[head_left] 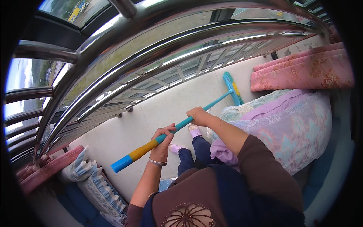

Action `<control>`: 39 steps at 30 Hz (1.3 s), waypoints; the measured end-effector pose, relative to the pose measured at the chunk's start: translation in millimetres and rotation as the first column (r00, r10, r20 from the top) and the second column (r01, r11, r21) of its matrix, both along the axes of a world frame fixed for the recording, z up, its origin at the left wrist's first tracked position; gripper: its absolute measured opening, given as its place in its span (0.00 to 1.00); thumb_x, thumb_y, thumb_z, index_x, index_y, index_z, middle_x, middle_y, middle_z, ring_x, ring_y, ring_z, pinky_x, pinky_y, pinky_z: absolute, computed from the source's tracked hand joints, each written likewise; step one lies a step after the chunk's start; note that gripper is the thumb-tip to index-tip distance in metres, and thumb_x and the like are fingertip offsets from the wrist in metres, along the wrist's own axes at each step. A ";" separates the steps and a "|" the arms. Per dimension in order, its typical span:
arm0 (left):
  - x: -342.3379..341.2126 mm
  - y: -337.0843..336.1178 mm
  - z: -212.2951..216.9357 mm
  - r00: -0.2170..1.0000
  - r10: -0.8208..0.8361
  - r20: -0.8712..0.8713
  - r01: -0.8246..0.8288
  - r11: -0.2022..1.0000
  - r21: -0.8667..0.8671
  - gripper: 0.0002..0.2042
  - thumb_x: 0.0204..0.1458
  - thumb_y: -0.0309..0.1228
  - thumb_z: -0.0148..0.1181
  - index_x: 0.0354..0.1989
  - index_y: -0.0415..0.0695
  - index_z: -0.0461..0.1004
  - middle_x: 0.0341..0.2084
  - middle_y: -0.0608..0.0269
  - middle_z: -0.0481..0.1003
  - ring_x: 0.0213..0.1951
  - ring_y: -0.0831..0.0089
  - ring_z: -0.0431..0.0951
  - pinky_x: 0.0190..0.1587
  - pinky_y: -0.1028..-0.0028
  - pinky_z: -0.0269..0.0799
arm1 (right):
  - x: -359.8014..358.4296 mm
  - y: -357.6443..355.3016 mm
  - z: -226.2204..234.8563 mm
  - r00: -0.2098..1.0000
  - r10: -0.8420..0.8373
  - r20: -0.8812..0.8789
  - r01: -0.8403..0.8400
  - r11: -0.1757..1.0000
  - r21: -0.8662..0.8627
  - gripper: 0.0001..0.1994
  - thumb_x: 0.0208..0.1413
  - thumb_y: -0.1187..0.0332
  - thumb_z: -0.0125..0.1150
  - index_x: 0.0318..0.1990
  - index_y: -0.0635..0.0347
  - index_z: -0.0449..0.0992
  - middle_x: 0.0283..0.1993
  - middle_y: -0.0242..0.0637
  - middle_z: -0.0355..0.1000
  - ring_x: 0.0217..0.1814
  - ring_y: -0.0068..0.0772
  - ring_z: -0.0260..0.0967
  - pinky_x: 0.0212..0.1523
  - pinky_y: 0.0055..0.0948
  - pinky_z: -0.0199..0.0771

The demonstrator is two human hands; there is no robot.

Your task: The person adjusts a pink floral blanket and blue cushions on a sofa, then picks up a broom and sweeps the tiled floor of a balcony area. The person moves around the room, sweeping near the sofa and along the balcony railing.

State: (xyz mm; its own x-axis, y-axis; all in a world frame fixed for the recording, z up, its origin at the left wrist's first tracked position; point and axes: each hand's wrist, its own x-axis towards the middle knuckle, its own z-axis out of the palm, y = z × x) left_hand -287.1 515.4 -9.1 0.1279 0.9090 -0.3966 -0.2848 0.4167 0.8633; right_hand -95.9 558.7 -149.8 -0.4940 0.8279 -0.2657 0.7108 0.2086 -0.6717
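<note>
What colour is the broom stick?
The broom stick is teal, with a yellow band and a blue end near the left hand; head view.

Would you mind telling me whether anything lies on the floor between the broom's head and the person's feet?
Nothing visible does. The broom head rests on pale floor tiles beside the railing, and the stretch back to the feet shows only bare tile. Bedding lies off to the right.

No packages, labels or screens show anywhere on this balcony. The one possible sign is a small yellow board (74, 14) far outside, top left beyond the steel railing, too blurred to tell for sure.
</note>
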 end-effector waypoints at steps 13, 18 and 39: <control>-107.8 -12.5 123.5 0.857 0.489 -0.165 -0.303 0.735 0.606 0.19 0.60 0.38 0.43 0.16 0.48 0.54 0.09 0.68 0.55 0.16 0.75 0.58 0.28 0.72 0.59 | -223.2 6.7 99.3 0.827 0.299 -0.476 -0.354 0.935 -0.028 0.08 0.44 0.62 0.55 0.22 0.55 0.69 0.25 0.42 0.71 0.32 0.49 0.70 0.34 0.41 0.69; -97.5 -14.3 125.9 0.911 0.409 -0.046 -0.279 0.695 0.663 0.21 0.59 0.40 0.45 0.14 0.48 0.54 0.09 0.69 0.56 0.13 0.76 0.58 0.23 0.74 0.59 | -186.0 -3.5 109.7 0.811 0.247 -0.530 -0.255 0.965 0.058 0.09 0.41 0.65 0.60 0.22 0.56 0.66 0.21 0.39 0.68 0.29 0.46 0.68 0.32 0.40 0.67; -71.3 29.1 102.9 0.993 0.097 -0.063 -0.044 0.819 0.573 0.18 0.55 0.36 0.50 0.14 0.48 0.57 0.09 0.69 0.58 0.14 0.75 0.59 0.25 0.72 0.63 | -140.2 -11.4 16.1 0.932 -0.124 -0.341 0.138 0.990 0.018 0.08 0.48 0.67 0.53 0.20 0.57 0.67 0.23 0.41 0.69 0.30 0.49 0.67 0.36 0.42 0.66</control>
